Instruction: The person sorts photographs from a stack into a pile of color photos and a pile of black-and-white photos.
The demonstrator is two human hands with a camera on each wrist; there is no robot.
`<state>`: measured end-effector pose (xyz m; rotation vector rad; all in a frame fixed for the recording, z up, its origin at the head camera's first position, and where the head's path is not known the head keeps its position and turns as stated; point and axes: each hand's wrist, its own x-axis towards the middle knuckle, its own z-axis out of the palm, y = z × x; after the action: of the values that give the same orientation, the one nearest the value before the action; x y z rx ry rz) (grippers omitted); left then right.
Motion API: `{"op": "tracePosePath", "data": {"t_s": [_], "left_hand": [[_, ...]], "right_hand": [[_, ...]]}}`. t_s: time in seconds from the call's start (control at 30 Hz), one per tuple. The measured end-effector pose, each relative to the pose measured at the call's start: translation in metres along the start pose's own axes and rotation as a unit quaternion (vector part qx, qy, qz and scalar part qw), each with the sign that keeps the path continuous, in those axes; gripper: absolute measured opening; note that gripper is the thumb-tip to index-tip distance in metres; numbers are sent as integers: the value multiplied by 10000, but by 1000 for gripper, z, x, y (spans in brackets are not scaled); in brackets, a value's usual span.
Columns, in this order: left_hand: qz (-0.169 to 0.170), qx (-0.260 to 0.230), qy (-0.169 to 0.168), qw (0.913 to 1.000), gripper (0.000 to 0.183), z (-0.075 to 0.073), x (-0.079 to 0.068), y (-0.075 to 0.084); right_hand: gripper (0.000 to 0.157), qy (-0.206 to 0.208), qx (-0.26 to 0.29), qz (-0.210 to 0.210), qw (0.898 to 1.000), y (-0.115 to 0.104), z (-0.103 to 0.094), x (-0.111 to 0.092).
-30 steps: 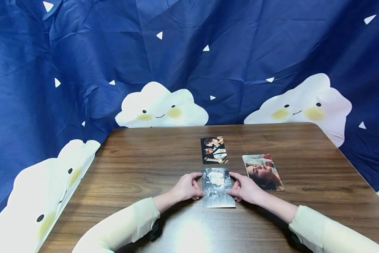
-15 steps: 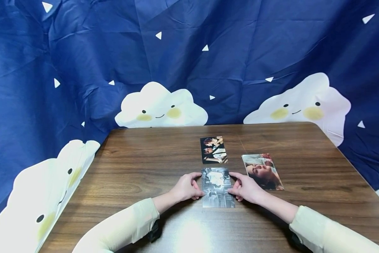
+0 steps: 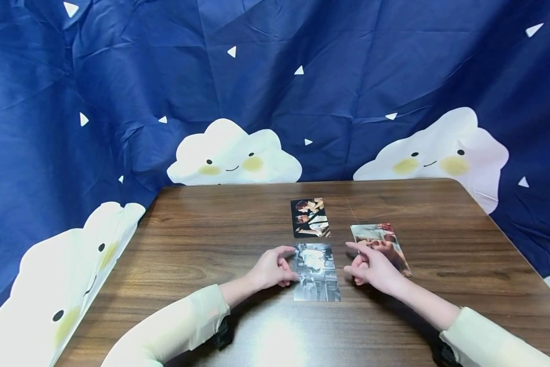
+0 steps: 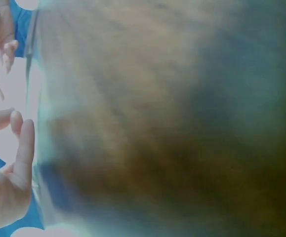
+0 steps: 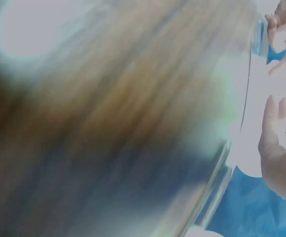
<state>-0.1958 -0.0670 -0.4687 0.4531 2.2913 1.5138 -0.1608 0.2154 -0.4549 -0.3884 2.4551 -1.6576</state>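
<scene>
Left hand (image 3: 270, 268) against photo (image 3: 316, 278) (monochrome)

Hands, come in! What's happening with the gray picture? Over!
Left hand at left edge of gray picture. Picture lying on table. Right hand apart from it, partly hiding portrait photo.

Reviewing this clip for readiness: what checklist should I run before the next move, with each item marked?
1. Black-and-white card flat on the table: ok.
2. Left hand at that card's left edge: ok.
3. Right hand clear of that card: ok.
4. Dark card separate from it: ok.
5. Portrait card fully visible: not ok, the right hand covers part.
6. Right hand off the portrait card: cannot tell.
</scene>
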Motion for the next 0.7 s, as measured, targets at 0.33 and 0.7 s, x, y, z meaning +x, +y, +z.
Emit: {"op": "tracePosePath", "data": {"t_s": [0.33,0.7], "left_hand": [[390,-93,-5,9992,63,16,26,34],[1004,670,411,9918,56,60,64,55]], "right_hand": [[59,562,-105,-347,9978,4,-36,-12],[55,1490,-1292,-426,9794,17,-78,-23]]}}
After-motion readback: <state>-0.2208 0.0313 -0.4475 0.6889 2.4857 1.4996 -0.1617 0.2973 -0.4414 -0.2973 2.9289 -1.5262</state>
